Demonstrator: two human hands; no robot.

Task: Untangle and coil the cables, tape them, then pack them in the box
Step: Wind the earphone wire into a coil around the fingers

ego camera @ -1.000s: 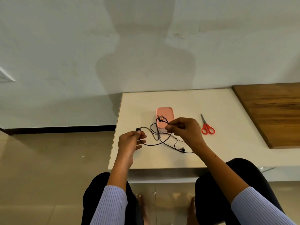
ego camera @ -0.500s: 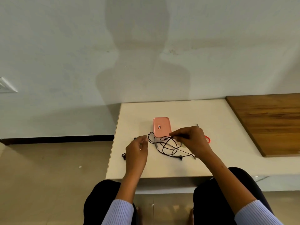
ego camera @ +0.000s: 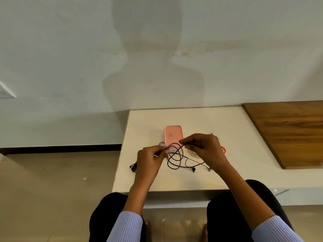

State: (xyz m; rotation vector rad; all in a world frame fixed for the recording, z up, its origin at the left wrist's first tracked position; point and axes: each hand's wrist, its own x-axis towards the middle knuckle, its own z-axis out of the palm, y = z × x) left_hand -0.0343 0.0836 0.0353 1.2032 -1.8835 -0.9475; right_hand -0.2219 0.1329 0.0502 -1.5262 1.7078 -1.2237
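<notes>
My left hand [ego camera: 150,158] is pinched shut on the black cable [ego camera: 175,158], thumb & forefinger closed on a strand near its left side, just above the table [ego camera: 236,145]. My right hand [ego camera: 203,148] is also pinched on the same cable, fingertips [ego camera: 182,142] gripping the top of the loops, w/ the rest of the fingers curled under. Both hands sit close together, loops hanging between them.

Cable's still a tangle: a few overlapping loops btwn the hands, resting on the tabletop below. One end trails left past my left wrist & dangles over the table's left edge. Other strands run right, under my right wrist, w/ a small dark earbud-like end lying on the table in front of that wrist & a plug tip just beside it.

Pink box [ego camera: 173,136] lies flat on the table right behind the hands, lid on, small label on top; cable's near edge looks to touch it, can't tell for sure. Red scissors [ego camera: 224,149] mostly hidden behind my right hand, only a bit of handle & the blade tip show. Wooden board [ego camera: 288,131] sits well apart at the right. Both sleeves light blue, ribbed.
</notes>
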